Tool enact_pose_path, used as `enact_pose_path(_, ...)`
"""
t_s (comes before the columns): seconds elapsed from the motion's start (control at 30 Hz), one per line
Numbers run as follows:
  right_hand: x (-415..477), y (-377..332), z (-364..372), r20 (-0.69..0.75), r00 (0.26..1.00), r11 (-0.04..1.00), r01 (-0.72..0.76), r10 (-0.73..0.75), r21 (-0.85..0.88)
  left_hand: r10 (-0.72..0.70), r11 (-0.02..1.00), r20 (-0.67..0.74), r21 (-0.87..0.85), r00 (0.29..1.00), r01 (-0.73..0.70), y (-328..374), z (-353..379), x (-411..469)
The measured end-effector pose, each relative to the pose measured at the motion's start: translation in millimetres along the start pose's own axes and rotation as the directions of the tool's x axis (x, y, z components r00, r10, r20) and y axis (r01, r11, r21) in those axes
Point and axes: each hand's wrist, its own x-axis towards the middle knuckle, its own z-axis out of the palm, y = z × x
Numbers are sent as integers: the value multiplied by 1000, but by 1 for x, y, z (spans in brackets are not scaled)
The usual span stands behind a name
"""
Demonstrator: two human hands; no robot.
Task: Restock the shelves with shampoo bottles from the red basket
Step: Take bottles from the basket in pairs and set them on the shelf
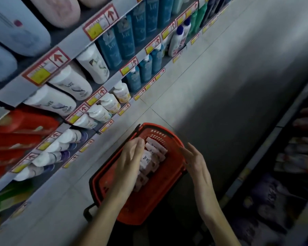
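Stock check first: the pale white-and-pink plastic shampoo bottles [156, 150] lie on their sides, packed in a row down the middle of the red plastic shopping basket [160, 196], and none of them has left it, so by my reckoning the restocking of this load is at its very start, with every bottle in view yet to be lifted and shelved. Over to the left hand [130, 157]: it reaches down into the basket right above the near end of the row, its fingers [140, 142] stretched out and close together, laid over the bottles and not curled round any; whether they actually touch the plastic I cannot tell through the blur. The right hand [197, 162] hovers at the basket's right rim, just beside the row, fingers loose and spread, holding nothing. The basket sits on the grey tiled floor [194, 82] in the aisle. To the left rise the grey metal shelves [75, 42] with red-and-yellow price tags, already carrying white bottles [69, 82] and teal bottles [121, 39], near enough for a short lift.
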Motion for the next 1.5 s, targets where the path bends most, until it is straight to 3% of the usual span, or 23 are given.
enact_pose_path(0.13,23,57,19,-6,1000,994,11,-12,-107,-131,991,-36,17,991,131,-80,-10,43)
enact_pose_path(0.27,74,132,35,-44,994,982,-105,99,-160,-211,977,-54,7,976,212,-151,-14,87)
enact_pose_path(0.43,133,211,49,-36,981,964,-196,192,-181,-258,966,-49,20,965,259,-231,-9,138)
enact_pose_path(0.57,176,259,56,-4,982,942,-185,191,-282,-236,971,-49,19,970,237,-264,2,173)
enact_pose_path(0.7,227,310,59,40,983,787,-117,177,-606,-235,971,-48,34,971,237,-295,6,199)
enact_pose_path(0.83,272,352,64,19,981,588,-100,194,-803,-220,975,-49,13,974,221,-317,4,215)
enact_pose_path(1.03,306,368,85,78,991,359,32,113,-933,-224,974,-27,15,974,225,-335,1,230)
enact_pose_path(1.23,331,380,93,90,991,271,59,104,-961,-219,975,-53,20,974,220,-347,3,236)
enact_pose_path(1.4,336,388,89,84,993,290,58,78,-955,-254,967,-36,21,967,255,-362,3,246)
enact_pose_path(1.5,337,396,85,118,993,275,111,7,-955,-238,960,-95,127,967,249,-369,5,261)
